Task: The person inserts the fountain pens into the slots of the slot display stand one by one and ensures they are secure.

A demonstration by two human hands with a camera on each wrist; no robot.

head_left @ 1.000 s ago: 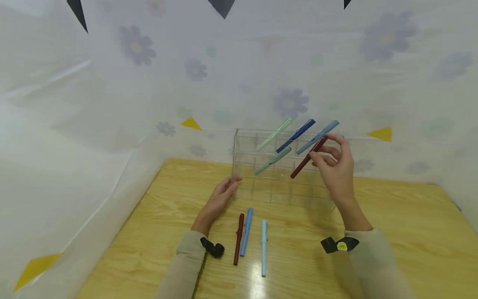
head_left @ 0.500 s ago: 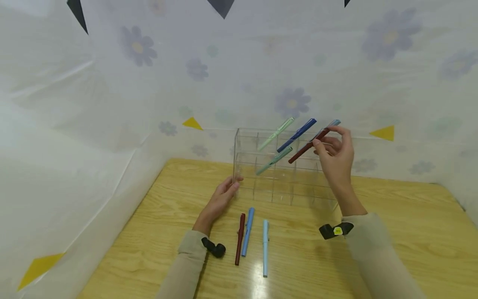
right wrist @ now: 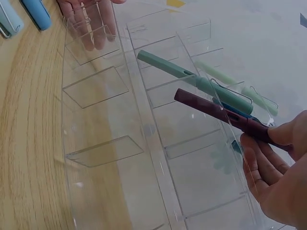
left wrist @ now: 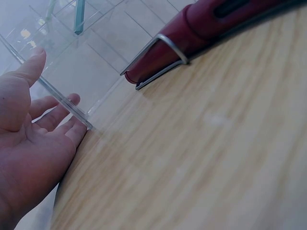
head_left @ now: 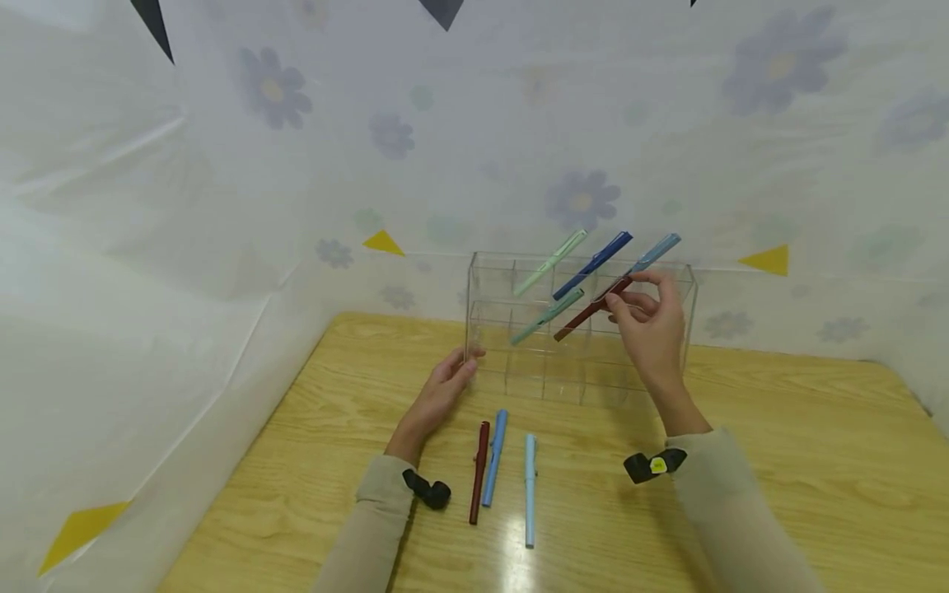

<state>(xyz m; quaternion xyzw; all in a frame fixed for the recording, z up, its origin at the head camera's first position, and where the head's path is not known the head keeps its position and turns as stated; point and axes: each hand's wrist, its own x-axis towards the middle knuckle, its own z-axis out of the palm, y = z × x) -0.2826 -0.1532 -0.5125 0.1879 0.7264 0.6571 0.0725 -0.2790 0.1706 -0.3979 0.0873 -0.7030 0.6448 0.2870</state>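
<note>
My right hand (head_left: 652, 325) pinches a dark red pen (head_left: 582, 319) between thumb and fingers. The pen slants at the middle tier of a clear compartmented pen rack (head_left: 489, 379); in the right wrist view its capless-looking end (right wrist: 201, 103) lies beside a green pen (right wrist: 168, 64). My left hand (head_left: 441, 391) rests against the rack's left side near the bottom, its fingers fairly straight in the right wrist view. In the rack's top tier lean a pale green pen (head_left: 552, 262), a dark blue pen (head_left: 593, 265) and a grey-blue pen (head_left: 656, 251), partly hidden behind the red one.
On the wooden table (head_left: 296, 494) before the rack lie a dark red pen (head_left: 479, 473), a blue pen (head_left: 495, 457) and a light blue pen (head_left: 530, 490). A white flowered sheet (head_left: 474, 148) hangs behind the table.
My right hand first lifts the dark red pen slightly, then brings it down and left toward the middle tier. My left hand stays at the rack's side.
</note>
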